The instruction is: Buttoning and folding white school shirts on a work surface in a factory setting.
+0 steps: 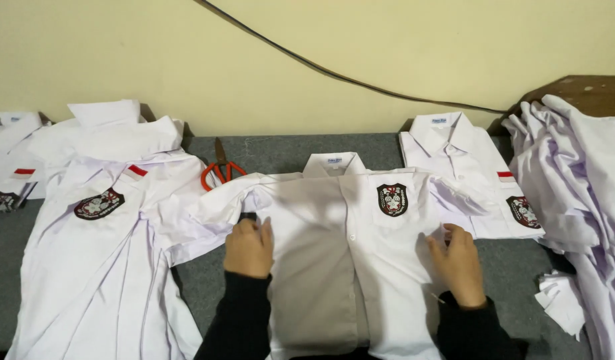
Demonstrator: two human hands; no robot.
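So from where I'm standing, there's a white shirt laid face up in the middle of the grey table, collar pointing at the wall, dark crest badge on the chest pocket. A grey cardboard sheet sits on the left half of its front. The left hand is flat on the shirt's left edge, right where the sleeve meets the body, fingers curled down onto the cloth. Looks like it's pressing rather than pinching, but I honestly can't tell if any fabric is caught under the fingertips. The right hand is on the opposite edge, fingers bent around the folded side seam just under the other sleeve, so it seems to have hold of the cloth there. The shirt body lies between the two hands.

Around it: another unfolded shirt sprawled to the left, a folded shirt behind on the right, a heap of white shirts at the far right, and orange-handled scissors near the wall just left of the collar.
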